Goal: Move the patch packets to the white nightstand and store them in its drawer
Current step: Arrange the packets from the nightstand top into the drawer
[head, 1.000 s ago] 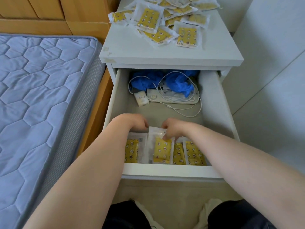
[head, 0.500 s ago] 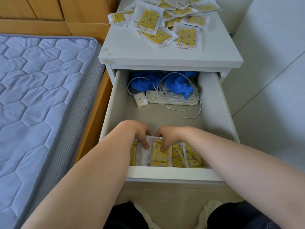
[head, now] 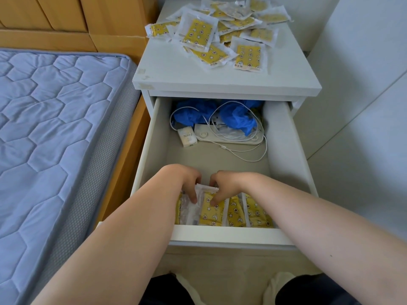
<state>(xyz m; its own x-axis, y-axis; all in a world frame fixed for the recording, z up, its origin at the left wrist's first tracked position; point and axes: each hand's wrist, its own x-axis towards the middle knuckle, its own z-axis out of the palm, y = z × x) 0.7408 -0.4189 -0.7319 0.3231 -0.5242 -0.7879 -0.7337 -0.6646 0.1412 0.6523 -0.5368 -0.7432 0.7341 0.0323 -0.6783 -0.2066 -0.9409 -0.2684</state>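
The left hand (head: 185,179) and right hand (head: 224,183) are gripping packets (head: 212,213) in the drawer (head: 224,233), a cable (head: 248,158) lying behind, the packets sitting lower than earlier.

**Your body as seen: itemised**

1. Your hands: left hand (head: 185,181) and right hand (head: 226,186), both bare.
2. Your forearms: left forearm (head: 123,245) and right forearm (head: 319,230), bare to the frame edge. The right carries one small dark speck (head: 331,255).
3. Dark legwear (head: 163,291) over both legs.
4. Two pale cream fabric pieces (head: 277,287), socks or slippers, cannot tell.

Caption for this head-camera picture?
Left hand and right hand hold patch packets in the open drawer; more packets lie on the nightstand.
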